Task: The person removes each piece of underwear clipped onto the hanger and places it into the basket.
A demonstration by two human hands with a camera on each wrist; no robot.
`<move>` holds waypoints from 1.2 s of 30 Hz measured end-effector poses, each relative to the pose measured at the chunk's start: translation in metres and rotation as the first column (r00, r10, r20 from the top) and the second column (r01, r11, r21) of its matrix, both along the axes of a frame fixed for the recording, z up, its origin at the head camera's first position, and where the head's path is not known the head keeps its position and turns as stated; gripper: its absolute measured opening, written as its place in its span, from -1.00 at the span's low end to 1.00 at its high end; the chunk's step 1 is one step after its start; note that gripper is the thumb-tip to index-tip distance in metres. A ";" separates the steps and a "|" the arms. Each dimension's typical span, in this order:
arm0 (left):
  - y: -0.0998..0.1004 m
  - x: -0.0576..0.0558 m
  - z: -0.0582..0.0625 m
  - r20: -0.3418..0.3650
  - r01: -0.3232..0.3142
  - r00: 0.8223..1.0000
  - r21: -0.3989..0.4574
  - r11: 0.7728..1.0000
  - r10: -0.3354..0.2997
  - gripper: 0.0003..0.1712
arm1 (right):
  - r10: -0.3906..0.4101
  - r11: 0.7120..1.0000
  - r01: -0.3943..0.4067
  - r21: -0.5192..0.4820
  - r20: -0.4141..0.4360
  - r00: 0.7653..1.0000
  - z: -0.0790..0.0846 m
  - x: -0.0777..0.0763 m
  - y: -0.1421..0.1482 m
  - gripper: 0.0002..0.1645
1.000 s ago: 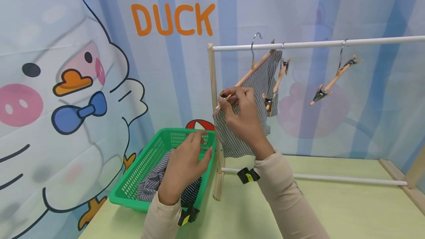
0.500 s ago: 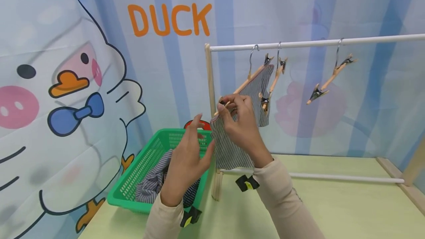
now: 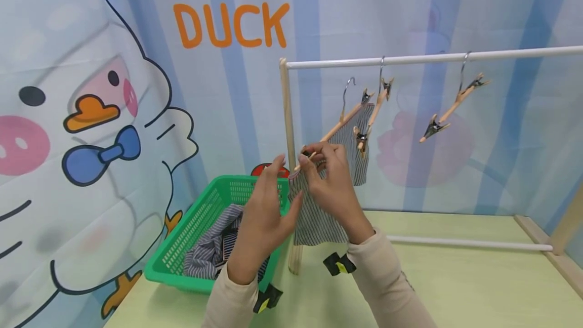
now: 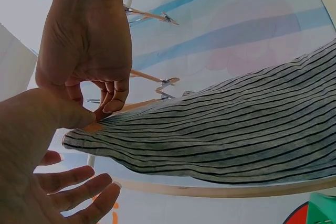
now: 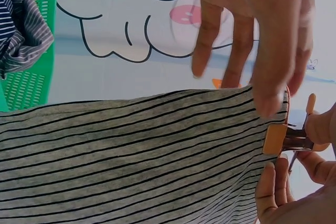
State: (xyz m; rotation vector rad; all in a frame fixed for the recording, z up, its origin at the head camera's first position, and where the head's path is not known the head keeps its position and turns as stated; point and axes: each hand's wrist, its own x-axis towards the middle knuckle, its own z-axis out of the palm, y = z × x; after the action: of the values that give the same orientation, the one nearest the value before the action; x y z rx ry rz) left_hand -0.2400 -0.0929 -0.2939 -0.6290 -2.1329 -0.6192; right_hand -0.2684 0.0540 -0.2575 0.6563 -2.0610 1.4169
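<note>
My right hand pinches the near clip of a wooden clip hanger. From this hanger hangs a grey garment with dark stripes, its waist edge caught in the clip. The hanger's metal hook stands below the white rail, apart from it. Beside the garment's left corner is my left hand, fingers extended and thumb spread. In the left wrist view its thumb lies right at the cloth's edge by the clip, while the other fingers reach out below. The far clip sits at the other waist corner.
Two more clip hangers hang on the white rail of a wooden rack. A green basket with striped clothes stands to the left on the pale green table. A duck-printed curtain is behind.
My right hand has lowered the hanger and garment, and the hook has come down off the rail. My left hand has moved right, closer to the garment's corner.
</note>
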 end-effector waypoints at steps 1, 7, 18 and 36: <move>0.001 0.000 -0.001 -0.006 0.002 1.000 -0.004 1.000 -0.002 -0.11 | 0.000 1.000 0.000 -0.002 0.007 1.000 -0.002 0.001 0.000 -0.70; 0.008 -0.002 -0.004 -0.016 0.019 1.000 -0.023 1.000 -0.019 -0.11 | -0.006 1.000 0.006 0.007 0.039 0.999 -0.011 0.003 0.003 -0.66; 0.023 -0.005 -0.006 -0.019 0.106 0.994 -0.029 0.994 -0.107 -0.15 | -0.037 0.999 0.037 -0.002 0.029 0.999 -0.024 0.004 0.006 -0.69; 0.042 -0.008 -0.011 -0.077 0.004 0.997 -0.080 0.997 -0.010 -0.36 | -0.048 0.999 0.048 0.003 0.010 0.999 -0.044 0.012 0.005 -0.76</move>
State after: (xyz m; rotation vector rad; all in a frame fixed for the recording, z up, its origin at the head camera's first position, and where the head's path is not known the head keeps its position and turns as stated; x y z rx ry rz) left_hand -0.2484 -0.0510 -0.3047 -0.6933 -2.0919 -0.5072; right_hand -0.2564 0.0585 -0.3010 0.5979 -2.0734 1.3935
